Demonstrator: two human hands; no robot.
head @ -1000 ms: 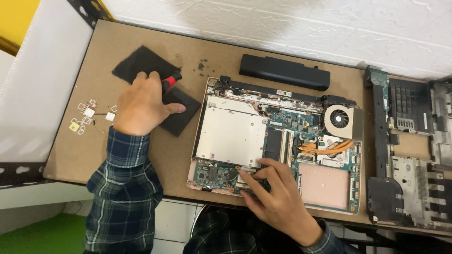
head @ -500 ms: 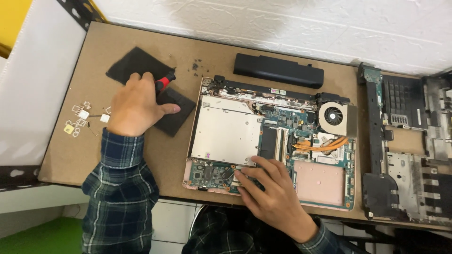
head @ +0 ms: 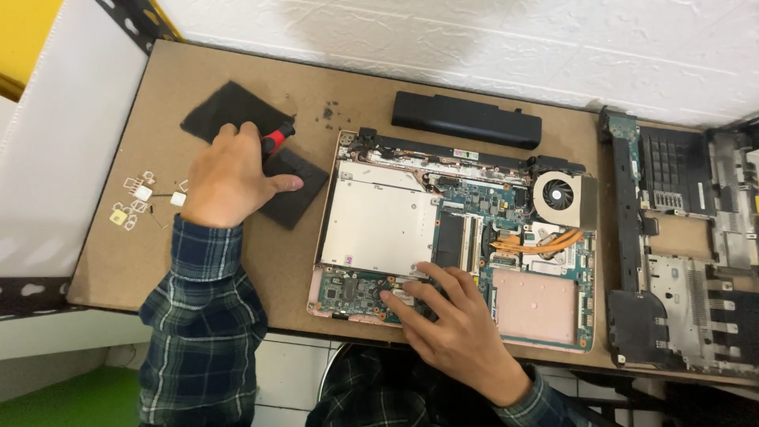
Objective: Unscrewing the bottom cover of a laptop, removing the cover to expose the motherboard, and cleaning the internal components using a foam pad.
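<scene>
A brown fibreboard worktop (head: 261, 269) stands against a white textured wall (head: 474, 39). At the near edge, the right hand (head: 447, 328) lies flat, fingers spread and released, on the opened laptop chassis with its green circuit board (head: 458, 237). Bare board shows left of the chassis. Toward the far left corner, the left hand (head: 229, 174) is clenched around a red-handled screwdriver (head: 275, 139) over a black foam mat (head: 237, 119). A long black battery (head: 466, 120) lies along the far edge.

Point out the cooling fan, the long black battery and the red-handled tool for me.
cooling fan (head: 562, 194): head view, on the round fan hub.
long black battery (head: 466, 120): head view, on the middle of its top face.
red-handled tool (head: 274, 140): head view, on the red grip by the left hand (head: 229, 175).
</scene>
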